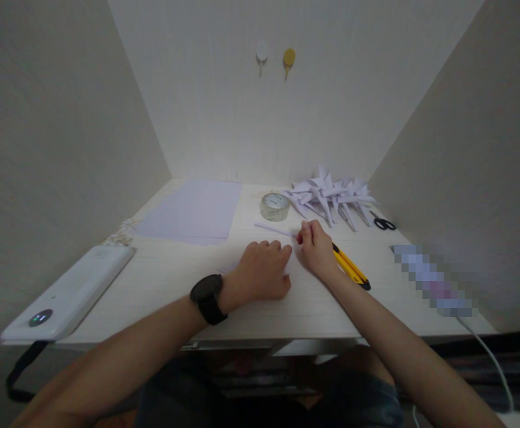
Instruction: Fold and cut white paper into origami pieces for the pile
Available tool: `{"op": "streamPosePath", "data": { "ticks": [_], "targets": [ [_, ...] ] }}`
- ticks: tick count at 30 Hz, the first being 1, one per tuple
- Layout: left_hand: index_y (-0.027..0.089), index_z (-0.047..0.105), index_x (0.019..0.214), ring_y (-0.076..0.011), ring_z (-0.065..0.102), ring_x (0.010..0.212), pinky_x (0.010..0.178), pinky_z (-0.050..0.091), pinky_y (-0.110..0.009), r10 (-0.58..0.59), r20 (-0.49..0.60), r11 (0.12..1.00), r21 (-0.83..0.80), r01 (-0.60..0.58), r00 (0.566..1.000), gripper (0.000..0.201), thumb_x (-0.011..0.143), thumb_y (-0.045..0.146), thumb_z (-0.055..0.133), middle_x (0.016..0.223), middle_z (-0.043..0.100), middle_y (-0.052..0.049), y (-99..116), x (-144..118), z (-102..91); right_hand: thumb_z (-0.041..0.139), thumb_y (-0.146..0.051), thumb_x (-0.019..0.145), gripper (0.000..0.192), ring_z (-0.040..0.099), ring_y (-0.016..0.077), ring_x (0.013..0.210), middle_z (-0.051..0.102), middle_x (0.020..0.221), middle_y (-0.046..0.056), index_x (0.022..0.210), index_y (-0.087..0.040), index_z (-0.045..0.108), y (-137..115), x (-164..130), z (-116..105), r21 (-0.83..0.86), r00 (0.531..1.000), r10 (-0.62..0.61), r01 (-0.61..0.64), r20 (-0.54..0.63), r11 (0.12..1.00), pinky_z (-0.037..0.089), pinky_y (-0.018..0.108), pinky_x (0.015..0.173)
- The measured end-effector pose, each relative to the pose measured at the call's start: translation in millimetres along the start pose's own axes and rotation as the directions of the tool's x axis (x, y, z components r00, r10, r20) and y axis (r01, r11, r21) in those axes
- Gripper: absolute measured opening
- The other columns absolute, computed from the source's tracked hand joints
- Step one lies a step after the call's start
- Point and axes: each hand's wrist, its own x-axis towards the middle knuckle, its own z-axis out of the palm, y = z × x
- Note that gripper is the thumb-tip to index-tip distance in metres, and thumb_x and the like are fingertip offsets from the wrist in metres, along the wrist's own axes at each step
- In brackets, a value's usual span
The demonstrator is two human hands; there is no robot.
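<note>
lying at about eight o'clock on the desk (161, 279) is a white flat device (70, 291) with a small lit button near its close end, a black strap hanging off the edge below it. at ten o'clock, farther back, a pale sheet of paper (192, 211) lies flat. near the middle, the left hand (262, 272), with a black watch (207, 297) on its wrist, rests palm down on the desk, fingers curled narrow and pressing on a small white piece of paper (286, 261) that is mostly hidden under them. just beside it at three o'clock, the right hand (315, 249) has its fingertips pinched narrow at the end of a thin white paper roll (274, 229), which runs off toward eleven o'clock. a yellow utility knife (351, 268) lies under the right wrist, pointing to four o'clock; whether the hand grips it, i cannot tell. a roll of clear tape (275, 205) sits at twelve o'clock from the hands. at one o'clock is a heap of folded white paper shapes (331, 196), with black scissors (383, 223) just right of it.
</note>
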Motion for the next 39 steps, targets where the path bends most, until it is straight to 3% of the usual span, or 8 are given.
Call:
{"op": "streamPosePath", "data": {
  "ticks": [7, 13, 19, 24, 26, 31, 39],
  "targets": [
    [0.015, 0.058, 0.110, -0.0321, 0.062, 0.093, 0.077, 0.050, -0.044, -0.001, 0.023, 0.999, -0.053, 0.002, 1.000, 0.036, 0.076, 0.029, 0.059, 0.106, 0.064, -0.017, -6.5, 3.6, -5.1, 0.040, -0.034, 0.100, 0.022, 0.062, 0.0219, 0.065, 0.069, 0.076, 0.008, 0.086, -0.021, 0.052, 1.2, -4.1, 4.8, -0.258, 0.985, -0.103, 0.136, 0.136, 0.957, 0.033, 0.030, 0.058],
    [0.017, 0.059, 0.100, -0.0300, 0.057, 0.100, 0.081, 0.049, -0.042, 0.050, 0.016, 0.995, -0.089, -0.049, 0.999, 0.029, 0.073, 0.026, 0.062, 0.111, 0.061, -0.014, -12.8, 7.5, -5.1, 0.038, -0.036, 0.101, 0.025, 0.059, 0.0202, 0.055, 0.066, 0.068, 0.005, 0.095, -0.020, 0.056, 1.2, -8.4, 7.8, -0.312, 0.977, -0.153, 0.193, 0.148, 0.930, 0.025, 0.029, 0.052],
    [0.018, 0.058, 0.092, -0.0289, 0.057, 0.101, 0.080, 0.047, -0.041, 0.069, -0.032, 0.991, -0.111, -0.073, 0.997, 0.022, 0.074, 0.030, 0.064, 0.107, 0.063, -0.011, -16.1, 8.2, 1.1, 0.042, -0.042, 0.099, 0.028, 0.057, 0.0202, 0.051, 0.064, 0.060, 0.002, 0.093, -0.021, 0.060, 2.8, -9.6, 8.8, -0.246, 0.986, -0.146, 0.161, 0.078, 0.956, 0.027, 0.029, 0.051],
    [0.017, 0.054, 0.101, -0.0320, 0.059, 0.100, 0.085, 0.045, -0.046, -0.011, -0.078, 0.988, -0.154, -0.002, 0.997, 0.053, 0.070, 0.055, 0.072, 0.106, 0.064, -0.013, -11.4, 8.7, 2.9, 0.045, -0.045, 0.097, 0.028, 0.058, 0.0196, 0.055, 0.063, 0.061, 0.002, 0.088, -0.022, 0.058, 2.1, -5.4, 7.1, -0.077, 0.997, -0.080, 0.078, -0.020, 0.994, 0.033, 0.028, 0.055],
    [0.016, 0.052, 0.104, -0.0324, 0.061, 0.099, 0.087, 0.044, -0.046, -0.018, -0.068, 0.988, -0.153, 0.008, 0.998, 0.057, 0.068, 0.056, 0.073, 0.106, 0.065, -0.013, -10.3, 9.0, 2.5, 0.046, -0.046, 0.095, 0.029, 0.054, 0.0182, 0.051, 0.058, 0.057, -0.001, 0.085, -0.022, 0.058, 2.9, -2.8, 6.0, -0.024, 0.998, -0.028, 0.026, -0.062, 0.999, 0.033, 0.028, 0.055],
    [0.017, 0.051, 0.104, -0.0308, 0.063, 0.098, 0.084, 0.045, -0.043, -0.009, -0.047, 0.988, -0.156, 0.001, 0.999, 0.044, 0.073, 0.042, 0.070, 0.105, 0.065, -0.012, -13.0, 9.4, 3.1, 0.047, -0.047, 0.094, 0.030, 0.048, 0.0159, 0.049, 0.049, 0.052, -0.004, 0.081, -0.021, 0.056, 8.3, 1.8, 5.2, 0.072, 0.994, 0.052, -0.046, -0.092, 0.996, 0.032, 0.028, 0.053],
    [0.020, 0.052, 0.095, -0.0255, 0.062, 0.088, 0.076, 0.047, -0.038, -0.054, -0.013, 0.926, -0.376, 0.045, 0.998, 0.043, 0.072, 0.051, 0.072, 0.100, 0.066, -0.007, -24.7, 13.9, 6.1, 0.044, -0.051, 0.093, 0.036, 0.049, 0.0158, 0.053, 0.053, 0.057, -0.003, 0.081, -0.020, 0.058, 14.6, 3.9, 7.1, 0.096, 0.990, 0.080, -0.069, -0.113, 0.993, 0.033, 0.028, 0.055]
  ]
}}
